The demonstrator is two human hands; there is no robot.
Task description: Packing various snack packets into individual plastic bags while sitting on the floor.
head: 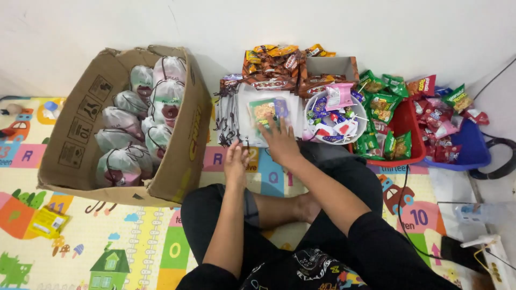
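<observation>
2 hands work at the far edge of the play mat (140, 236), in front of the seated person's crossed legs. The right hand (279, 140) lies flat, fingers spread and open, on top of a green and yellow snack packet (263, 113) that rests on a stack of white drawstring pouches (242, 115); it presses rather than grips. The left hand (235, 161) sits just beside the near-left corner of that stack, fingers extended toward the dark drawstring cords; whether it pinches a cord cannot be told.

Key relation: the snack packet lies directly under and slightly ahead of the right fingertips, its long axis running away from the person toward the wall. The right hand is on it; the left hand is nearer the person and to the left, short of the packet.

Surroundings: a cardboard box (80, 129) of filled pouches stands well to the left; a white bowl (359, 107) of lollipops sits just right of the stack, with a red tray (406, 126) of green packets beyond it
</observation>
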